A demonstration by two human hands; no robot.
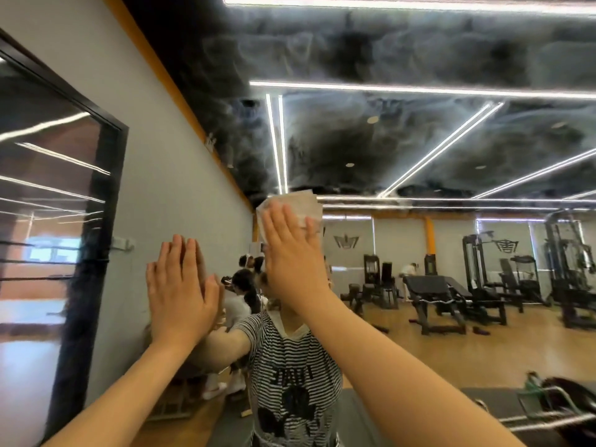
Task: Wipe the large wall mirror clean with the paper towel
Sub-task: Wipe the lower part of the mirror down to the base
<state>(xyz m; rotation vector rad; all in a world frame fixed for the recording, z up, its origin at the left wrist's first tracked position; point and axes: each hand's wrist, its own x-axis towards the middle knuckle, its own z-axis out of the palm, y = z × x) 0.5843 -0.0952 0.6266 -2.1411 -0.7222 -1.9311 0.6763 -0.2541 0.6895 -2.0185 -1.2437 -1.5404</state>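
Left hand (180, 291): raised, palm forward, 5 digits extended and held close together, fingertips up. Left forearm bare, rising from lower left.
Right hand (292, 253): raised higher, palm forward, fingers straight and close together, thumb apart. Right forearm bare, rising diagonally from lower right.

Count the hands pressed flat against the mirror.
2. The left hand lies flat and bare on the mirror, lower left. The right hand sits higher, pressing the paper towel against the glass.
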